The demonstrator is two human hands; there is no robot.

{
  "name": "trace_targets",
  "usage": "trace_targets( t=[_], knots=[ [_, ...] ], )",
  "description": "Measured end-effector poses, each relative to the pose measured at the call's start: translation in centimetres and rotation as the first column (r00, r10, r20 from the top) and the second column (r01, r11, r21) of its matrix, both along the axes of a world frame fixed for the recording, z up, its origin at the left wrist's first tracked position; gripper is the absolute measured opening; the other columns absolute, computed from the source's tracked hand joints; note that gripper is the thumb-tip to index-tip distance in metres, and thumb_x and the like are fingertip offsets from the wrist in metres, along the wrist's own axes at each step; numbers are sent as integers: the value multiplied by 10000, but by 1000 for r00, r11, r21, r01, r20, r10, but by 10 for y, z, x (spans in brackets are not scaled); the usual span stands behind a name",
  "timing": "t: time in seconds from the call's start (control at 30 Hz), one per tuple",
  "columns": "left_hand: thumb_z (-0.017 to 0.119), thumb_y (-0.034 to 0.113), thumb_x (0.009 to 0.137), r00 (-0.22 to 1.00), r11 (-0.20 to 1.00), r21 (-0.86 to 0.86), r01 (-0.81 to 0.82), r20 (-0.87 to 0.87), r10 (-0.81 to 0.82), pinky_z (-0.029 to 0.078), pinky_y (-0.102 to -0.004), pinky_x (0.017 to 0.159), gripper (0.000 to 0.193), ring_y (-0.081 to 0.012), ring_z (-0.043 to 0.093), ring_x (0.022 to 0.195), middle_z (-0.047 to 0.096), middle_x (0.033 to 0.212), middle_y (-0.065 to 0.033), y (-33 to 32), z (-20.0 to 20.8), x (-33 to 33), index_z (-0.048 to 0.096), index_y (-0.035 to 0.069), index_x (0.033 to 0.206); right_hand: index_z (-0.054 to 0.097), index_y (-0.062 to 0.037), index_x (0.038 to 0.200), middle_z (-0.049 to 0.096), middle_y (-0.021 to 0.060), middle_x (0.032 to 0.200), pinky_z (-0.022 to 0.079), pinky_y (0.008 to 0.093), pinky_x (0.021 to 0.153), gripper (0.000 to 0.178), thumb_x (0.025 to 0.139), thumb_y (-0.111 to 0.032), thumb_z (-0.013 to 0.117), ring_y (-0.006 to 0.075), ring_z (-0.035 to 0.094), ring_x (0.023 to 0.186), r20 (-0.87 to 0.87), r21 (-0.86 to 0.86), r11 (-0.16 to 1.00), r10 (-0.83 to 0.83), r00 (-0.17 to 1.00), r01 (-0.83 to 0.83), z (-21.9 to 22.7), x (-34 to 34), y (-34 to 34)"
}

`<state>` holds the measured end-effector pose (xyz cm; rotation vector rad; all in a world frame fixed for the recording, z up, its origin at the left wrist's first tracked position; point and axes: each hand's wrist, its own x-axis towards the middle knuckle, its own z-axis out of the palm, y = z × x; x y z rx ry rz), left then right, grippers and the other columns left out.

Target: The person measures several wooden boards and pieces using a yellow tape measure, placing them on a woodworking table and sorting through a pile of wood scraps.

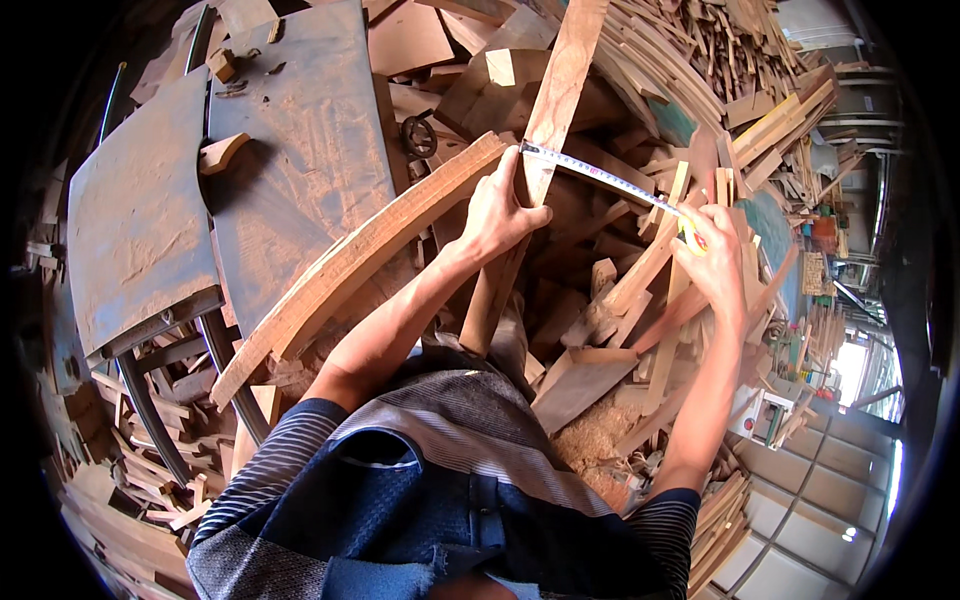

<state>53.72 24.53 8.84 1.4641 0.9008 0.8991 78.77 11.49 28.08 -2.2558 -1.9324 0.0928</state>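
Observation:
A long wooden board [556,92] stands tilted in front of me. My left hand [498,208] is closed round its edge, thumb across the face, with a fingertip at the end of a pulled-out tape measure blade [600,175]. From there the white blade stretches over the board and past it to the right. The yellow-green tape measure case [690,235] is in my closed right hand [718,262], partly hidden by the fingers. Beside my left forearm, a curved wooden piece [370,235] lies over the machine table's edge, its upper end near my left fingertips.
At the left is a dusty grey metal machine table [300,130] with small wood offcuts on it. A dark handwheel [418,135] sits by its right edge. Heaped scrap wood [610,90] surrounds me, and sawdust [590,440] lies below my right arm.

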Motion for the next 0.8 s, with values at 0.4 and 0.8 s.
trace_targets(
  t=[0.4, 0.8],
  knots=[
    [825, 233, 672, 989, 983, 111, -143, -15, 146, 552, -469, 848, 935, -437, 691, 934, 684, 1007, -295, 21, -5, -30, 404, -29, 1464, 708, -62, 1282, 604, 135, 1152, 511, 403, 922, 556, 738, -45, 824, 318, 612, 1034, -4, 31, 989, 145, 989, -144, -28, 3, 50],
    [823, 203, 677, 733, 733, 75, -676, 170, 659, 486, -486, 921, 841, -414, 559, 1007, 584, 1085, -233, -9, 46, -158, 472, 23, 1420, 494, 38, 1442, 625, 178, 1234, 565, 411, 931, 627, 970, -355, 623, 286, 642, 1057, -929, 180, 967, 227, 292, -178, -78, -36, 104]
  ],
)
